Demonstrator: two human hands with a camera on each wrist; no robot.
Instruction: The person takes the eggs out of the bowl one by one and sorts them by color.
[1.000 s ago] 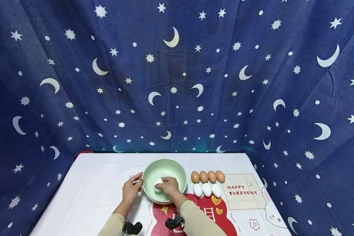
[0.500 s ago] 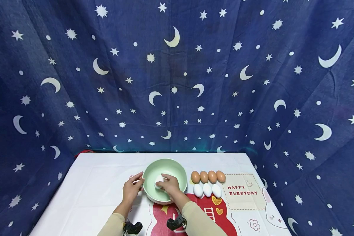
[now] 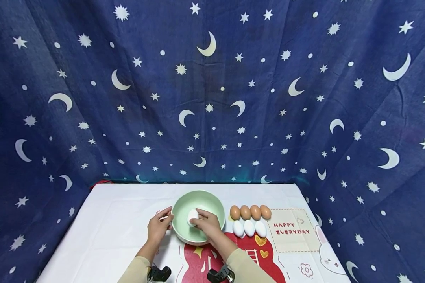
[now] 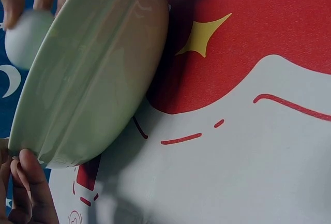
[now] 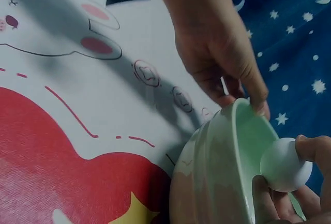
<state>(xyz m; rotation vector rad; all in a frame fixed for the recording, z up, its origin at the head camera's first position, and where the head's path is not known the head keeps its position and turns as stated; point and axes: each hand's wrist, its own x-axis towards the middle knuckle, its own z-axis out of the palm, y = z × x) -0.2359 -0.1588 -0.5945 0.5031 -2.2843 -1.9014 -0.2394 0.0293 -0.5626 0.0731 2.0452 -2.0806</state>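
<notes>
A light-green bowl [image 3: 210, 200] stands near the middle of the table. My right hand [image 3: 209, 225] holds a white egg [image 3: 192, 217] between thumb and fingers over the bowl. In the right wrist view, the egg [image 5: 284, 166] overlaps the rim, with fingertips around its sides. At the bowl's left side, my left hand [image 3: 158, 227] pinches the rim; the right wrist view shows that hand [image 5: 220, 53] with its thumb and fingers on the edge. The left wrist view has the bowl's outer wall [image 4: 108, 74] tilted across it, hiding part of the egg [image 4: 26, 40].
To the right of the bowl lie a row of several brown eggs [image 3: 255, 212] and, in front of it, a row of three white eggs [image 3: 249, 228]. A printed cloth [image 3: 109, 220] covers the table. A blue star-and-moon curtain [image 3: 212, 118] hangs behind and at both sides.
My right hand has shifted slightly right and away with the white egg, and more of the egg shows. The left hand stays on the bowl's rim.
</notes>
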